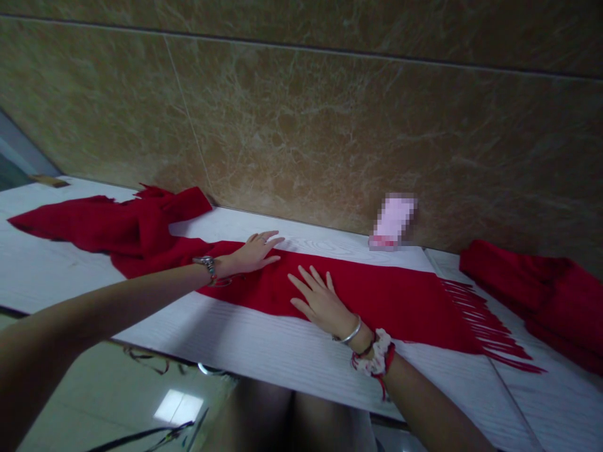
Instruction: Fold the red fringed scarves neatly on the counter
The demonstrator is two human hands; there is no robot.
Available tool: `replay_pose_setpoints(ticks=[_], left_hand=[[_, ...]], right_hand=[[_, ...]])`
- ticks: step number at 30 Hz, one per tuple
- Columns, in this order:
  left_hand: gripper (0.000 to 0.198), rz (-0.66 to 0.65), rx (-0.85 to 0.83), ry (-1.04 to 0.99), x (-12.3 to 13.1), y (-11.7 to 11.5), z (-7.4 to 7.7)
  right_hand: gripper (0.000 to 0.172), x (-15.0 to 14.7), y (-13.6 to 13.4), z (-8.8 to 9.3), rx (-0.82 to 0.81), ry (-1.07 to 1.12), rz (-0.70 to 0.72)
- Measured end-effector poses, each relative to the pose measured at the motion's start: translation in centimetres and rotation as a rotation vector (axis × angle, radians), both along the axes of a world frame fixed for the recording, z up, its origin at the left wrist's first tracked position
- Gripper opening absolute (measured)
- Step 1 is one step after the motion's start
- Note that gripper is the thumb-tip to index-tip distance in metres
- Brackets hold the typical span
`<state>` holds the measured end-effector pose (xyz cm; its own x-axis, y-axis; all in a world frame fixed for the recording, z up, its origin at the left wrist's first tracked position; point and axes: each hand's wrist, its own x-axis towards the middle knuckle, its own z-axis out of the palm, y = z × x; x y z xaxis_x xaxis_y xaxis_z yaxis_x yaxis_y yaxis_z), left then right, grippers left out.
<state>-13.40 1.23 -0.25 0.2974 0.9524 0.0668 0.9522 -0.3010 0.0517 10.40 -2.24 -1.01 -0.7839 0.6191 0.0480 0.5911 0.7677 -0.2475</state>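
Note:
A red scarf (396,301) lies along the white table, its right part smoothed flat and ending in a fringe (490,326). Toward the left the same red cloth is bunched in loose folds (141,232). My left hand (254,252) is at the scarf's far edge, fingers apart and pointing right, with nothing gripped. Flat on the middle of the scarf rests my right hand (325,304), its fingers spread. Whether the bunched cloth is one piece with the flat part or a second scarf, I cannot tell.
More folded red cloth (541,289) lies at the table's right end. A pixelated pink item (394,220) leans against the brown marbled wall (292,132). The white table (264,351) has its near edge by my legs. A small brown block (49,181) sits far left.

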Motion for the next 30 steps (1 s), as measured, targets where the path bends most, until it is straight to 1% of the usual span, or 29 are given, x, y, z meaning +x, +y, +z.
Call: replay_pose_setpoints(ticks=[2,4,6,8,10,12,14,16,19,21,23,27,30], left_hand=[[0.051,-0.041,-0.062,0.028,-0.9,-1.7,-1.0],[0.052,-0.042,-0.146,0.048,-2.1,-2.7,-1.4],[0.054,-0.011,-0.188,0.06,-2.9,-3.0,-1.3],[0.054,0.017,-0.2,0.073,-3.1,-2.9,-0.8],[0.053,0.0,-0.175,0.077,-2.3,-2.7,-0.2],[0.052,-0.063,-0.135,0.061,-0.9,-2.7,0.1],[0.054,-0.142,-0.134,0.043,0.6,-3.0,0.1],[0.055,-0.174,-0.173,0.044,1.6,-3.2,-0.3],[0.054,-0.169,-0.199,0.045,1.8,-3.4,-1.1],[0.054,-0.167,-0.193,0.033,1.6,-3.3,-1.4],[0.052,-0.163,-0.181,0.018,1.6,-3.0,-1.4],[0.049,-0.117,-0.109,0.006,3.1,-1.8,-0.9],[0.05,-0.122,-0.124,0.044,4.3,-1.1,-1.1]], right_hand=[[0.058,0.2,0.3,-0.1,0.014,-0.068,-0.092],[0.061,0.4,0.4,-0.3,0.015,-0.116,-0.103],[0.062,0.3,0.4,-0.3,0.007,-0.134,-0.103],[0.062,0.2,0.3,-0.2,-0.006,-0.142,-0.108],[0.063,0.2,0.4,0.1,-0.024,-0.145,-0.109],[0.063,0.3,0.7,0.3,-0.029,-0.134,-0.138],[0.064,0.9,1.4,0.4,-0.002,-0.118,-0.213],[0.064,1.7,2.3,0.3,0.02,-0.125,-0.311],[0.066,2.8,3.5,-0.1,-0.03,-0.177,-0.378],[0.066,3.2,3.8,-0.4,-0.068,-0.196,-0.376],[0.067,3.3,3.9,-0.4,-0.079,-0.196,-0.371],[0.067,3.5,3.8,-0.1,-0.084,-0.19,-0.362],[0.063,5.6,4.3,0.0,-0.063,-0.219,-0.406]])
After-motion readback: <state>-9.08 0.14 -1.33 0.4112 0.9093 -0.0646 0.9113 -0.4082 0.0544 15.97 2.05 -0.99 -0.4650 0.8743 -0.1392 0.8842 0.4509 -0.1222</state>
